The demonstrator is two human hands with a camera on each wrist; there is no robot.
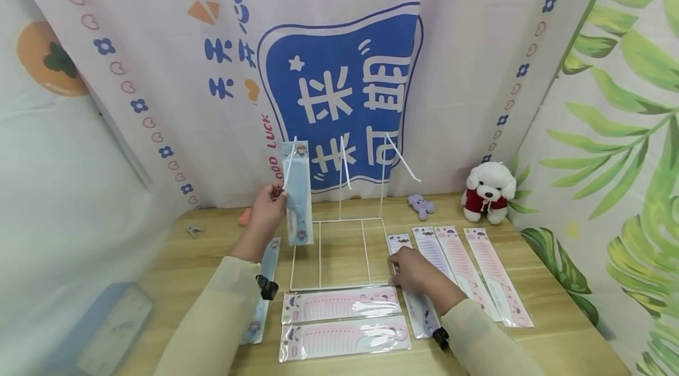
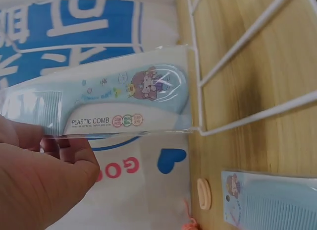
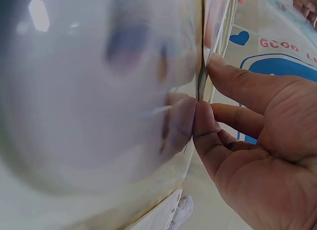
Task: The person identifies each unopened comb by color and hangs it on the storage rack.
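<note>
My left hand point(image 1: 267, 209) pinches the edge of a light blue packaged plastic comb point(image 1: 300, 196), which stands upright at the left hook of a white wire display rack point(image 1: 337, 221). In the left wrist view, the comb's printed handle point(image 2: 143, 86) points toward the rack's wire base, and my thumb and fingers hold the toothed part. To the right of the rack, my right hand point(image 1: 416, 273) has its thumb and fingertips at the edge of a pale purple packaged comb point(image 1: 422, 320) lying on the table. The right wrist view shows this clear package point(image 3: 114, 116) blurred and very close.
Two pink packaged combs point(image 1: 342, 305) lie crosswise before the rack. Several more packaged combs point(image 1: 495, 276) lie at the right, and a blue one point(image 1: 260, 320) lies under my left forearm. A plush dog point(image 1: 489, 190), a small purple toy point(image 1: 421, 206) and a blue-white box point(image 1: 116, 326) stand around.
</note>
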